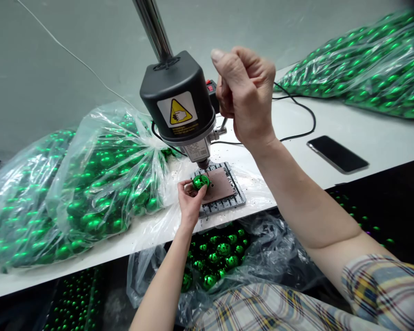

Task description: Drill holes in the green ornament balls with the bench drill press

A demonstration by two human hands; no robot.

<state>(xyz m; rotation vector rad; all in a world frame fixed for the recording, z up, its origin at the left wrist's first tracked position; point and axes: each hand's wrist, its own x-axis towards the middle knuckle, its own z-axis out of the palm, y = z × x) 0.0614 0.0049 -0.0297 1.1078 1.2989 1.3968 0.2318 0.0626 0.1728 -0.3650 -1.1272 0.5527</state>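
Note:
My left hand [189, 198] holds a shiny green bauble [200, 182] between thumb and fingers, just under the chuck of a bench drill press [174, 92]. Beneath the bauble, a flat brownish board [221, 185] lies on the slotted metal base [240, 198], which is strewn with dark specks. Whether the drill bit touches the bauble, I cannot tell. My right hand [246, 87] is raised beside the motor housing, its fingers curled closed around the end of the feed lever [223, 126]. The grip hides most of that lever.
Clear plastic bags of green baubles stand at left [106, 174] and back right [362, 69]. An open bag of baubles [221, 255] sits below the table edge. A phone [338, 154] and a black cable [312, 117] lie on the white table [290, 158].

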